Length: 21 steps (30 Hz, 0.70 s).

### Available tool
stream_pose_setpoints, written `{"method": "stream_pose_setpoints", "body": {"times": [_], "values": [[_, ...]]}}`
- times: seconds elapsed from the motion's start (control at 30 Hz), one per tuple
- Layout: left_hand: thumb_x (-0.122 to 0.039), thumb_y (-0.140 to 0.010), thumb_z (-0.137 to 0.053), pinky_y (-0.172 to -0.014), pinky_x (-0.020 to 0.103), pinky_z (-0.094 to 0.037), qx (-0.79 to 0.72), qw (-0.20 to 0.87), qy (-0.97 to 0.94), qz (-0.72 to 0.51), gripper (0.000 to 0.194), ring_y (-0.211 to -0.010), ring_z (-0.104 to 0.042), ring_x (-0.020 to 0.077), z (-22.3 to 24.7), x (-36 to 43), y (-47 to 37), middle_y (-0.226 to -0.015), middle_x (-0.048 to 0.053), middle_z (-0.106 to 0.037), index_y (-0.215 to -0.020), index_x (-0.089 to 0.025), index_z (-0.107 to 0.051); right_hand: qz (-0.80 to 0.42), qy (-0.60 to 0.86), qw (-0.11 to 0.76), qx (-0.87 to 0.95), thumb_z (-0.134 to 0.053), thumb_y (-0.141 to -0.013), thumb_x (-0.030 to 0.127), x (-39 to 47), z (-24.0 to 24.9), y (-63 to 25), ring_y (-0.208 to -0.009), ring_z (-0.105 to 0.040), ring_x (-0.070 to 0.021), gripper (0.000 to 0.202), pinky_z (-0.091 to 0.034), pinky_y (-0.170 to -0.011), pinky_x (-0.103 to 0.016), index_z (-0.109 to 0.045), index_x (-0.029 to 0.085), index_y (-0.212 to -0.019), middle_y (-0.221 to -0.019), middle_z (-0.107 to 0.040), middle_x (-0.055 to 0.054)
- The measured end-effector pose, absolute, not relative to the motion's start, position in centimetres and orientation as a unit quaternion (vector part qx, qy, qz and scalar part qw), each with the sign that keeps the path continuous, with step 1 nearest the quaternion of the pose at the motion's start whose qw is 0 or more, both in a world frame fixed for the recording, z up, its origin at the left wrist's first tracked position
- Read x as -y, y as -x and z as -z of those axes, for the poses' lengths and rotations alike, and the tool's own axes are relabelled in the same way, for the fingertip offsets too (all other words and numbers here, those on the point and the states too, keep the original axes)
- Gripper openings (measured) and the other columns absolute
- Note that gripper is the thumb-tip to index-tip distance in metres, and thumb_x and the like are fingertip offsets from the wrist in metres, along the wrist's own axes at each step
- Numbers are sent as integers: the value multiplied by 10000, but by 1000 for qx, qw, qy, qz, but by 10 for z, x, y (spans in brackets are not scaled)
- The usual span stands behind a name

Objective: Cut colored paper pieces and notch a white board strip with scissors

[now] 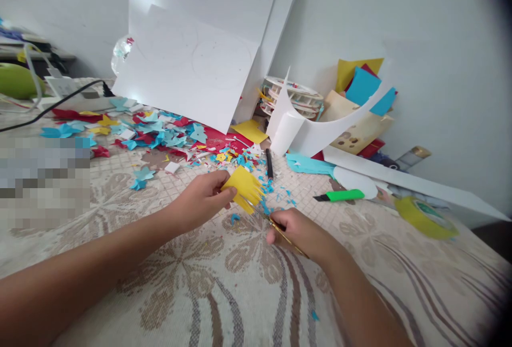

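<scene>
My left hand [210, 195] pinches a piece of yellow paper [241, 182] by its left side. Slits along the paper's right edge make a fringe of narrow strips. In my right hand [300, 230] is a pair of scissors [285, 232] with gold-coloured handles, fingers closed round them. Their blades point up and left and meet the lower strips of the paper. Just beyond the paper lie many tiny scraps [236, 158] in yellow, blue and red. A small curled blue scrap [235, 218] rests on the cloth below the paper.
Cut paper flowers [160, 131] are heaped at the back left. A black pen [269, 164], a green cutter knife [340, 195] and a yellow tape roll [426, 218] lie to the right. White boards [188, 64] lean at the back, near a curled white sheet [316, 134].
</scene>
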<state>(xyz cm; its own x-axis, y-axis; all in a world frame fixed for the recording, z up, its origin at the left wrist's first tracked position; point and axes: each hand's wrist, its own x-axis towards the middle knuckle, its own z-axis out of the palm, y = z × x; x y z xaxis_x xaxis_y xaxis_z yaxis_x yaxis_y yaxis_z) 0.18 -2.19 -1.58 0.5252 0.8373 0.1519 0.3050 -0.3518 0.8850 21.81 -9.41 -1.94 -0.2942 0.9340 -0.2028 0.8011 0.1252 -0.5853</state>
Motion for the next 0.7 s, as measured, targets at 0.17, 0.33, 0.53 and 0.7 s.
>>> {"method": "stream_pose_setpoints", "body": {"times": [0.17,0.33,0.53,0.7], "values": [[-265,-764,-451,-508,258,-430,-369,424,-766,-312,130,-563,-564,145,16,23,-3,-596,-23,-512,-685,-173,-498,-301,585,109,745,-551,-755,444,92,19,-217,-484,-286,-80,390,-171,-403,-194,-384,166,-540,-512,-311,63],[-266,-763,-452,-514,254,-429,-366,428,-764,-314,131,-565,-560,143,16,23,-3,-601,-25,-511,-680,-177,-500,-285,588,109,749,-546,-757,439,92,21,-217,-475,-311,-84,381,-188,-406,-193,-411,164,-530,-497,-341,58],[-266,-766,-454,-531,255,-441,-361,438,-761,-314,126,-581,-571,144,20,20,-2,-624,-20,-531,-697,-179,-513,-254,581,104,766,-550,-759,419,90,22,-218,-466,-308,-80,390,-177,-415,-196,-391,162,-513,-483,-339,58],[-276,-776,-446,-541,260,-449,-366,440,-759,-309,134,-608,-586,154,23,18,-2,-636,-13,-552,-718,-182,-521,-260,577,98,768,-537,-770,421,90,19,-218,-454,-327,-81,374,-179,-405,-197,-444,158,-521,-471,-397,49]]}}
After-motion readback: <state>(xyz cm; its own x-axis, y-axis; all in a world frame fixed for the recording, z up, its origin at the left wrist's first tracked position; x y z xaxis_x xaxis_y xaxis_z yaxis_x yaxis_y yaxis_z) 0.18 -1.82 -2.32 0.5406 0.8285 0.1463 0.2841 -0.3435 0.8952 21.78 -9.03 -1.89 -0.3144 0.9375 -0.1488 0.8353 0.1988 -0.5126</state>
